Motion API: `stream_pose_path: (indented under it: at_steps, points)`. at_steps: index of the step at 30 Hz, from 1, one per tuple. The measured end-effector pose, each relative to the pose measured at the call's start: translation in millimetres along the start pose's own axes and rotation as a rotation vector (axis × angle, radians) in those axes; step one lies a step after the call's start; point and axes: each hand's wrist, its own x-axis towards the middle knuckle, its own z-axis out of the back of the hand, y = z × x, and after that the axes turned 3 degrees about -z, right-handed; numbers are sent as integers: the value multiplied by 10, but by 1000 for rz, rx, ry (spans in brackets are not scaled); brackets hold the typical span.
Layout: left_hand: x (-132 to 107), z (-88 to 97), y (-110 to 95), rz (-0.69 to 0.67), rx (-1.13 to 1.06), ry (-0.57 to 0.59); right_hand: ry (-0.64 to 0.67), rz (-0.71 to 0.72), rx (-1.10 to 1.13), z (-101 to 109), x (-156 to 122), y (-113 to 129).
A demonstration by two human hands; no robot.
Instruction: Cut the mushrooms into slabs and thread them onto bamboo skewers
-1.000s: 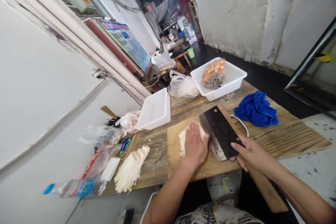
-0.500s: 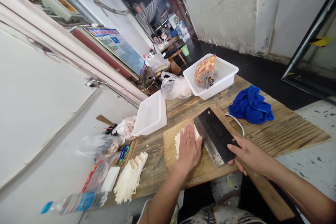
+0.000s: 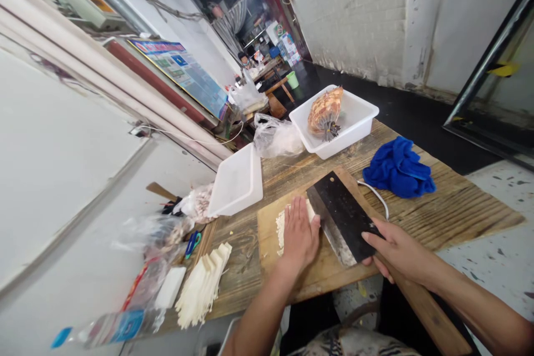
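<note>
My left hand (image 3: 299, 233) lies flat, fingers stretched out, over a pale bunch of what looks like enoki mushrooms (image 3: 281, 229) on a wooden cutting board (image 3: 321, 281). Most of the bunch is hidden under that hand. With my right hand (image 3: 396, 247) I grip a broad, dark cleaver (image 3: 342, 212) near the rear of its blade. The blade is beside my left fingers, just right of the bunch, and its wooden handle points toward the lower right. More of the pale mushrooms, in a fanned stack (image 3: 204, 286), lie left of the board.
A white tray (image 3: 365, 119) holding bunched skewers (image 3: 325, 111) stands at the back. Another white tray (image 3: 236, 181) is at the left, near plastic bags (image 3: 275, 136). A blue cloth (image 3: 398, 169) lies right of the board. A water bottle (image 3: 108, 327) and scissors (image 3: 192, 243) are at lower left.
The view has shifted slightly, so things on the left appear a little farther left. Both hands and the cleaver keep nearly the same place on the board.
</note>
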Motion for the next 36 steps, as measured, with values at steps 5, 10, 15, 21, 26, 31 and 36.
stream_pose_path:
  at_steps: [5,10,15,21,26,31,36]
  points:
    - [-14,-70,20,-17,2,-67,-20,6,-29,-14,-40,15]
    - [-14,-91,28,-19,10,-73,-30,-6,-43,-11,-32,-8]
    - [-20,-93,38,-58,18,-83,-34,-12,-60,-22,-36,-14]
    - [-32,-118,39,-53,-6,-97,-48,-15,-66,-74,-42,9]
    - [-16,-98,12,-22,-46,-68,-42,4,-47,-171,179,123]
    - [-1,-64,5,0,-74,-35,-35,-8,-53,-208,154,107]
    - [-10,-60,18,-20,-95,-30,-52,-25,-71,-268,45,-8]
